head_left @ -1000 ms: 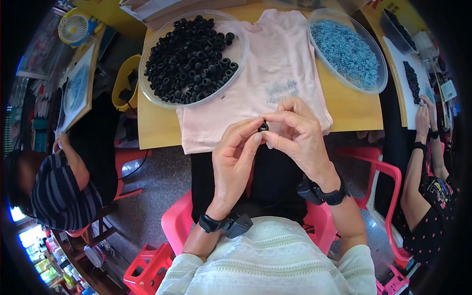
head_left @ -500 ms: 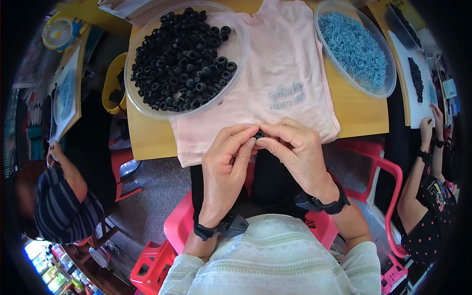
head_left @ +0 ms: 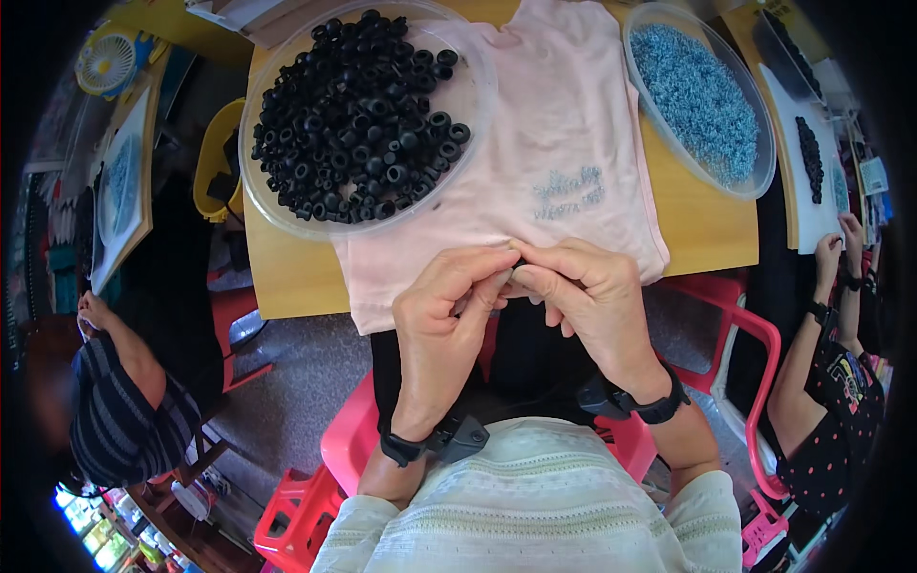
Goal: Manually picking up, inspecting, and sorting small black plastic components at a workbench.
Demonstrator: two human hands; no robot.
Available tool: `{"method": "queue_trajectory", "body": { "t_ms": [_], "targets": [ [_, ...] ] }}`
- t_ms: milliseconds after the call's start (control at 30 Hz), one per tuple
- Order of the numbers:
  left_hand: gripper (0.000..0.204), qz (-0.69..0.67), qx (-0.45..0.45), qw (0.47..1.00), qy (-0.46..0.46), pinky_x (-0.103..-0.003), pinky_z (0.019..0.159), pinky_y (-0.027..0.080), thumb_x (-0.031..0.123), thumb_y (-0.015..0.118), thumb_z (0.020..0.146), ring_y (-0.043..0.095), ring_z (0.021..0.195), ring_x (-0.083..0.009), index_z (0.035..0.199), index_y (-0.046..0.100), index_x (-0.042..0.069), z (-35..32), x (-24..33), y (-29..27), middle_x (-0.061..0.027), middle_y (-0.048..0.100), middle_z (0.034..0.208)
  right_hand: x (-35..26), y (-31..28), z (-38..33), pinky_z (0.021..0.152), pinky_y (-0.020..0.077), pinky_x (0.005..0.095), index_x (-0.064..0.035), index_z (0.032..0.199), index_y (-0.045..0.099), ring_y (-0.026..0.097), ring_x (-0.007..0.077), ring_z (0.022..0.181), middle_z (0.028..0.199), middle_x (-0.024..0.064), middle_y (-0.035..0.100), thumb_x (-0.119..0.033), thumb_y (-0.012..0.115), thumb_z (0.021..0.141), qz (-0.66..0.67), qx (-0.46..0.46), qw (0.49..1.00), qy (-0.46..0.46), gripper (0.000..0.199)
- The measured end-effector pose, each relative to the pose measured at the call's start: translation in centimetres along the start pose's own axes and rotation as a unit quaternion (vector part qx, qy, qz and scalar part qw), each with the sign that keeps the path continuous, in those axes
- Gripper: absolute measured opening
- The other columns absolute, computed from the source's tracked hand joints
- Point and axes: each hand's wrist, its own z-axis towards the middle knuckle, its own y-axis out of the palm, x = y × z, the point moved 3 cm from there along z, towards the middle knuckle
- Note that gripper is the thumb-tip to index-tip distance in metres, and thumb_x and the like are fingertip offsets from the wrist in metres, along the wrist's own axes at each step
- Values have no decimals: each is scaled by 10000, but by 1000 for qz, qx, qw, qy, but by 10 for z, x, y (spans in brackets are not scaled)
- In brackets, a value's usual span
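My left hand [head_left: 441, 304] and my right hand [head_left: 594, 298] meet fingertip to fingertip at the near edge of the table. Pinched between their thumbs and forefingers is a small black rubber cap [head_left: 519, 265], mostly hidden by the fingers. Beneath and beyond them lies a pale pink shirt [head_left: 564, 105], spread as a cloth. Several tiny silvery pieces, perhaps springs [head_left: 568, 191], lie in loose rows on it. To the left, a round clear tub [head_left: 475, 76] holds many black caps [head_left: 353, 124]. At the right, another clear tub [head_left: 769, 162] holds a heap of fine bluish metallic pieces [head_left: 697, 100].
A yellow bucket [head_left: 202, 167] stands left of the wooden table [head_left: 287, 286]. Pink-red chairs [head_left: 755, 325] and a red stool [head_left: 291, 525] are around me. One person [head_left: 124, 401] works at the left, another [head_left: 831, 401] at the right. A small fan [head_left: 107, 65] sits far left.
The fingers have closed further over the black cap and turned it, so less of it shows. The whole view has shifted slightly.
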Motion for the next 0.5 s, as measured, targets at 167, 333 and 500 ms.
{"method": "queue_trajectory", "body": {
  "t_ms": [167, 333, 500],
  "targets": [
    [227, 113, -1, 990, 85, -241, 720, 519, -31, 625, 853, 650, 860, -161, 1065, 682, 24, 7, 5, 0, -98, 662, 1013, 1, -3, 4, 437, 411, 169, 4, 1032, 689, 545, 45, 526, 780, 30, 648, -77, 653, 877, 53, -8, 996, 74, 179],
    [284, 154, -4, 978, 143, -279, 721, 536, -45, 665, 792, 657, 876, -224, 1064, 683, 35, 7, 3, 0, -107, 664, 981, -5, -5, 9, 446, 412, 165, 4, 954, 661, 557, 39, 562, 767, 9, 641, -80, 646, 884, 75, -29, 992, 94, 111],
    [263, 184, 2, 965, 189, -251, 715, 515, -73, 684, 765, 646, 849, -191, 1007, 704, 26, 11, 0, 1, -104, 673, 976, -17, -10, 16, 505, 446, 234, 9, 878, 625, 597, 115, 633, 730, 59, 621, -53, 647, 863, -55, -61, 996, 22, 68]
  ]
}}
